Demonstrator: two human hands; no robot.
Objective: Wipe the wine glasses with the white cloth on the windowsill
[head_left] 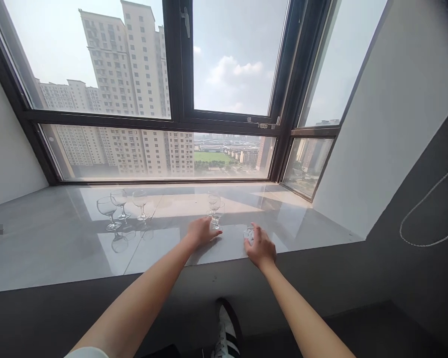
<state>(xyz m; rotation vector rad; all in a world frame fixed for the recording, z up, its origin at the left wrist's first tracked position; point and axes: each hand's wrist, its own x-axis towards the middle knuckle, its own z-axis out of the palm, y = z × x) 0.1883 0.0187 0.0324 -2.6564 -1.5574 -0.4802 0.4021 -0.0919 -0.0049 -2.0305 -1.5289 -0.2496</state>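
My left hand (201,231) is low on the sill, its thumb and forefinger around the foot of a clear stemmed wine glass (218,211). Another stemmed glass (213,200) stands just behind that one, partly overlapped by it. My right hand (261,247) curls around a small clear-and-white object (249,234) on the sill; the fingers cover part of it, and its kind is unclear. Farther left, three stemmed glasses stand upright: a front one (107,209), one behind it (120,201) and one to the right (140,201).
The glossy tiled windowsill (70,253) reflects the glasses and ends in a front edge below my hands. Dark-framed windows (175,122) rise behind it. At right are a white side wall (373,124) and a hanging cord loop (414,214). A shoe (227,330) shows below.
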